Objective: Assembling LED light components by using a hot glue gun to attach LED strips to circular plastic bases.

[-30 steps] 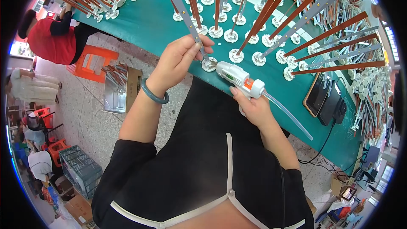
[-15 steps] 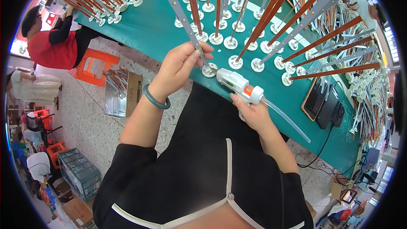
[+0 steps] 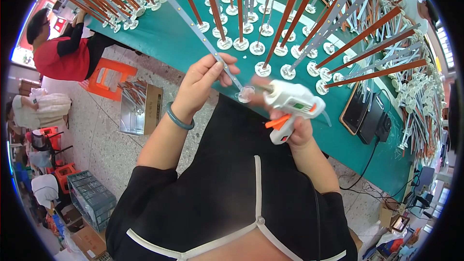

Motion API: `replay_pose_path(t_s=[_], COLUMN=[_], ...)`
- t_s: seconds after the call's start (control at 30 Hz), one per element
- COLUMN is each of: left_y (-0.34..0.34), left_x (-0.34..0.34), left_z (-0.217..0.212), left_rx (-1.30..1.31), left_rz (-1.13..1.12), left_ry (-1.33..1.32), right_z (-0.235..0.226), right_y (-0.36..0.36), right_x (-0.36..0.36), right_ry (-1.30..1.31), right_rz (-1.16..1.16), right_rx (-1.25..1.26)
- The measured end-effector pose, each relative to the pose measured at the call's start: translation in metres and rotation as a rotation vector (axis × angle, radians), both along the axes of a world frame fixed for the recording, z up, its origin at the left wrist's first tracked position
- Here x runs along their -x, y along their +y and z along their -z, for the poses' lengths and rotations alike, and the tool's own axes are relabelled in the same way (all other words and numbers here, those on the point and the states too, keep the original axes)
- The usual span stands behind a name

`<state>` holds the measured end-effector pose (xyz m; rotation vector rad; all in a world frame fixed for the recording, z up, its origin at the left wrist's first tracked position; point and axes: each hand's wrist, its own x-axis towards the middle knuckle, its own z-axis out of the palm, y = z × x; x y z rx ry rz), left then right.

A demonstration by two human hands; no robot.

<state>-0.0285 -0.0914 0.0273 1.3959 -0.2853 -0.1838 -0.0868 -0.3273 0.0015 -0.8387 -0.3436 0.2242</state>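
Note:
My left hand (image 3: 207,75) is closed on a long grey LED strip (image 3: 186,19), gripping it near its lower end. The strip leans up and to the left, and a white round base (image 3: 245,94) sits at its foot by the table's near edge. In my right hand (image 3: 302,131) is a white glue gun (image 3: 296,100) with an orange trigger, a clear glue stick showing behind it. The gun is tilted, its nozzle blurred and pointing left above the base. A smeared finger reaches out beneath the nozzle towards the base.
Several brown and grey strips on white round bases stand across the green table (image 3: 159,31). A black device (image 3: 369,125) with a cable lies at the right, beside a heap of strips (image 3: 415,96). A person in red (image 3: 63,58) sits at left, near an open carton (image 3: 140,108).
The glue gun has lifted and turned in my right hand, so its trigger and handle show. My left hand has tilted the strip further left, and its base has shifted slightly nearer me.

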Motion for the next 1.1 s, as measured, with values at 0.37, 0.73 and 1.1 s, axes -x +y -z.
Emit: replay_pose_path(t_s=[0.37,0.73,1.1], left_y=[0.005,-0.019,-0.013], left_x=[-0.036,-0.05,-0.029], left_z=[-0.011,-0.002,0.001], left_rx=[-0.346,-0.331,-0.376], left_rz=[-0.222,-0.194,-0.318], left_ry=[-0.317,-0.249,-0.37], right_z=[0.024,0.029,0.027], right_y=[-0.069,-0.067,-0.067], right_x=[0.028,0.03,0.03], right_ry=[-0.084,-0.074,-0.046], right_rz=[0.163,0.183,0.171], right_rx=[0.16,0.266,0.229])
